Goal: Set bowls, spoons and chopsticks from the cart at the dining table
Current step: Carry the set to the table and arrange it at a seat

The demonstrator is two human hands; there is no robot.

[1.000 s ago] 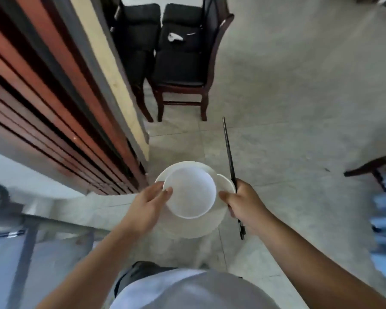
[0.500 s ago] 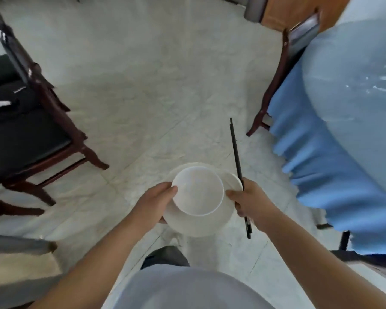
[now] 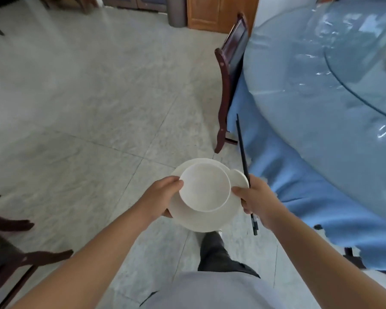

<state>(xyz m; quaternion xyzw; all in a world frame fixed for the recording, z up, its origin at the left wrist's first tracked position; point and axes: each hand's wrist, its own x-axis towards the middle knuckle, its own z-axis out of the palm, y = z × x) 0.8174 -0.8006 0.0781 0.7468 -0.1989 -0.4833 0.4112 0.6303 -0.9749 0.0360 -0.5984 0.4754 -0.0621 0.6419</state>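
A white bowl (image 3: 204, 187) sits on a white plate (image 3: 201, 220) that I carry in front of me above the floor. My left hand (image 3: 163, 197) grips the plate's left edge, thumb against the bowl's rim. My right hand (image 3: 255, 200) holds the plate's right edge and also grips black chopsticks (image 3: 242, 150), which point up and away; their lower end sticks out below the hand. A second white rim (image 3: 240, 178) shows under the bowl at the right. The round dining table (image 3: 321, 112), with a blue cloth and glass top, stands to the right.
A dark wooden chair (image 3: 228, 74) is pushed against the table's left side. Another dark chair (image 3: 11, 253) stands at the lower left. Wooden cabinets (image 3: 218, 12) and a grey bin (image 3: 176, 12) line the far wall. Tiled floor (image 3: 87, 108) lies ahead.
The view has swung right, from the wall and black chairs to the dining table, which now lies closer. Both hands keep the same hold on the plate, bowl and chopsticks.
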